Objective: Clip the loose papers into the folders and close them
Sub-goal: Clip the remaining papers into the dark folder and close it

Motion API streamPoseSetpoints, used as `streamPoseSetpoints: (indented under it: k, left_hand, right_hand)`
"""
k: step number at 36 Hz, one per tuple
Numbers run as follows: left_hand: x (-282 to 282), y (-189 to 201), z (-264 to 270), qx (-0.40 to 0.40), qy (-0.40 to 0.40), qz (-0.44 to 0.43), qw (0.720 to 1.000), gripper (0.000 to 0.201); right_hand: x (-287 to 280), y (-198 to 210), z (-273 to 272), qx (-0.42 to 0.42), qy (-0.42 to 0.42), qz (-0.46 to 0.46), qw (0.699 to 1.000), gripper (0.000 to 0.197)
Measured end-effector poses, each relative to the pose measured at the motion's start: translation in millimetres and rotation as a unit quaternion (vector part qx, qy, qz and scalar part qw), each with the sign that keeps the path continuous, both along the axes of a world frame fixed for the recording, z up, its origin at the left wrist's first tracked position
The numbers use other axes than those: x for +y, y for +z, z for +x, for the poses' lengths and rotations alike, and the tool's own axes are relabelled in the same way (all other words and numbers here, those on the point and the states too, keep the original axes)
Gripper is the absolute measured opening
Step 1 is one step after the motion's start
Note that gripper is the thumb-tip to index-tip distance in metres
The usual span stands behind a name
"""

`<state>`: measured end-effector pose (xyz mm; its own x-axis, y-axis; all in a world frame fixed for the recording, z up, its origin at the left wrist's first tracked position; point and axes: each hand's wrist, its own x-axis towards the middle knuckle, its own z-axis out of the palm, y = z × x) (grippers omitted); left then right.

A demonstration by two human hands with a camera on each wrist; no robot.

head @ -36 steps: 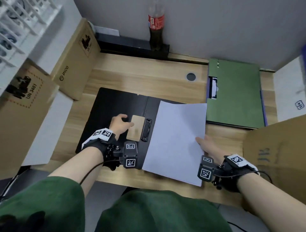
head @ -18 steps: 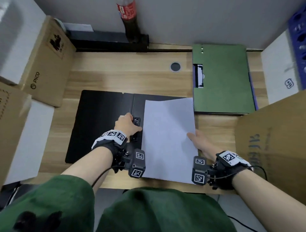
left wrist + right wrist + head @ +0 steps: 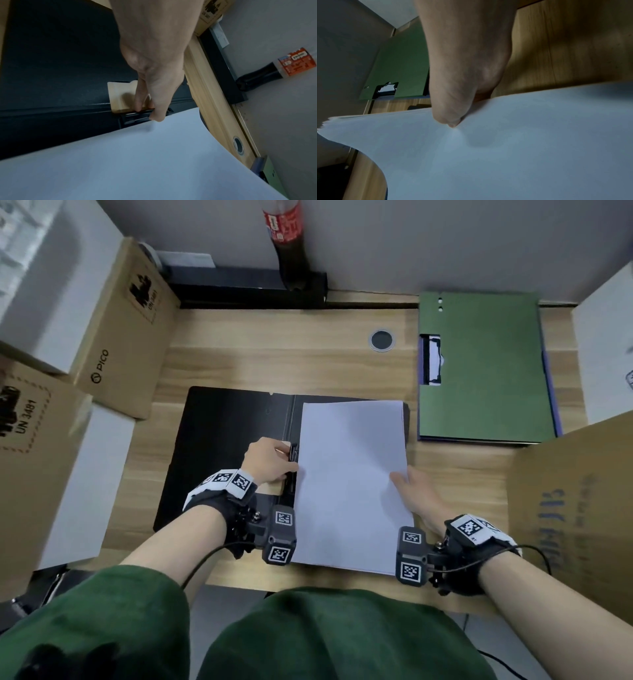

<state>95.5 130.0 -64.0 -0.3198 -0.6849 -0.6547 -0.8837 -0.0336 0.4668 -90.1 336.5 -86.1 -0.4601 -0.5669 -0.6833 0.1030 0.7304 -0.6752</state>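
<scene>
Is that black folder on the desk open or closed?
Open: the black folder lies spread flat, its inside clip exposed under the left hand, with white paper on its right half.

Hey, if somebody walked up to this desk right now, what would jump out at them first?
Probably the white paper stack lying on the right half of the open black folder at the desk's middle. The left hand grips the folder's clip at the spine while the right hand pinches the stack's right edge. A closed green folder lies at the back right.
</scene>
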Motion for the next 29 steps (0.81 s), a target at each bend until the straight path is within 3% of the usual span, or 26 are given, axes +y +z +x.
streamPoseSetpoints:
  k: [8,12,17,29]
  left_hand:
    - [-5.2,0.6,0.0,0.023,0.009,0.033,0.999,0.02]
    - [-6.2,-0.8,2.3,0.036,0.018,0.046,0.998,0.026]
    - [-9.5,-1.3,4.1,0.038,0.011,0.061,0.997,0.031]
    - [-4.2,-2.0,5.8,0.04,0.017,0.046,0.998,0.03]
  right_hand:
    - [3.7,9.0,-9.1,-0.012,0.017,0.005,1.0,0.02]
    - [3.1,9.4,-10.1,-0.008,0.025,0.009,1.0,0.031]
    - [0.6,15.7,-5.4,-0.015,0.032,0.001,0.999,0.023]
    - [-7.3,18.6,13.3,0.001,-0.012,-0.03,0.999,0.034]
